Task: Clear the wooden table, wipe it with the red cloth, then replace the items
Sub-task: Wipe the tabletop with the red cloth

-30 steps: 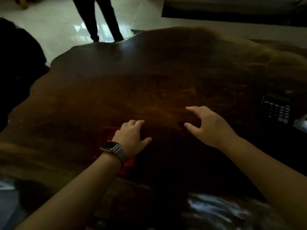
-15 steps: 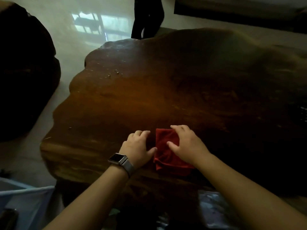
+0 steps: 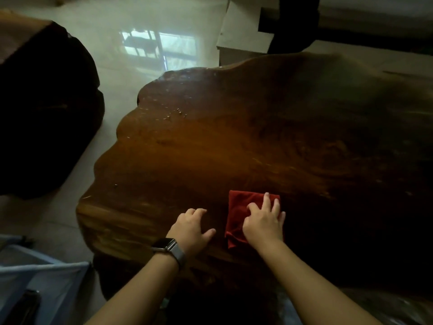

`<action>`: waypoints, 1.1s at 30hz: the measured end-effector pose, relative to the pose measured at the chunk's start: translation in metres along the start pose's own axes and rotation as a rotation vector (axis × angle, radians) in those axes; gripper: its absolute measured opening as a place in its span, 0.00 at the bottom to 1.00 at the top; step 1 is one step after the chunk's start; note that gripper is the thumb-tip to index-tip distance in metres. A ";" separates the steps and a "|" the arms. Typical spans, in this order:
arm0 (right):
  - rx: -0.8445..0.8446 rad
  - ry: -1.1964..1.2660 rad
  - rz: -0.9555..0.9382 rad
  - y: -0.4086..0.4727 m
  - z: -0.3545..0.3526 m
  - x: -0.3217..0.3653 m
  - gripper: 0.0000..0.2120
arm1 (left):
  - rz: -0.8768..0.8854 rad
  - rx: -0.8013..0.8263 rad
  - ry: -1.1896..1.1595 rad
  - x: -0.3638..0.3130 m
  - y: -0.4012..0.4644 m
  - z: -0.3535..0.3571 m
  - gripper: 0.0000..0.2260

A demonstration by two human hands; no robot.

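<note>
A folded red cloth lies on the dark wooden table near its front edge. My right hand presses flat on the cloth, fingers spread over its right half. My left hand, with a watch on the wrist, rests on the bare wood just left of the cloth, fingers curled and holding nothing. The table top has a wavy, irregular left edge and a glossy surface.
A dark wooden block stands on the pale floor at the left. A light blue bin sits at the lower left by the table. A person's dark legs stand beyond the table's far edge. Small specks lie on the far left of the table.
The cloth passed from under my left hand to under my right hand. My right hand now lies flat on it, slightly further right. My view shifted left, so the table's left edge shows.
</note>
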State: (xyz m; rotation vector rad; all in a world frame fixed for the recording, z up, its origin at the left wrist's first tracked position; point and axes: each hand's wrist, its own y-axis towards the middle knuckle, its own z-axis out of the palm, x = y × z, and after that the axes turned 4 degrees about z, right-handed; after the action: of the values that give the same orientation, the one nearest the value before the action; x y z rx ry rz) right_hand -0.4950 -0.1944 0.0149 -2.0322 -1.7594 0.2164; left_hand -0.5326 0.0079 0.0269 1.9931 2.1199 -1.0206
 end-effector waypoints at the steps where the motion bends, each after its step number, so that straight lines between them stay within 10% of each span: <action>1: 0.022 0.009 -0.005 0.007 -0.004 -0.007 0.20 | -0.009 0.012 0.000 -0.003 0.003 0.002 0.30; 7: 0.120 0.366 0.200 0.045 -0.031 -0.037 0.39 | -0.088 0.058 -0.059 -0.025 0.017 0.011 0.30; 12: 0.258 0.596 0.087 0.036 -0.042 -0.036 0.04 | -0.161 0.053 -0.157 -0.024 0.023 0.004 0.40; 18: 0.554 0.747 -0.160 0.003 -0.058 0.000 0.14 | -0.103 0.124 -0.571 0.016 0.020 -0.018 0.52; 26: 0.738 1.030 -0.147 -0.024 -0.044 0.104 0.19 | -0.032 0.217 -1.120 0.119 -0.007 -0.066 0.22; 33: 0.310 0.907 -0.209 -0.021 0.007 0.217 0.14 | -0.113 -0.024 -0.953 0.206 -0.003 -0.119 0.15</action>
State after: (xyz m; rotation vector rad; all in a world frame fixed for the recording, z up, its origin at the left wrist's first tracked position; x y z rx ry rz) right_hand -0.4786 0.0196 0.0536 -1.3642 -1.2277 -0.4155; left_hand -0.5233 0.2455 0.0246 1.0034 1.6608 -1.5252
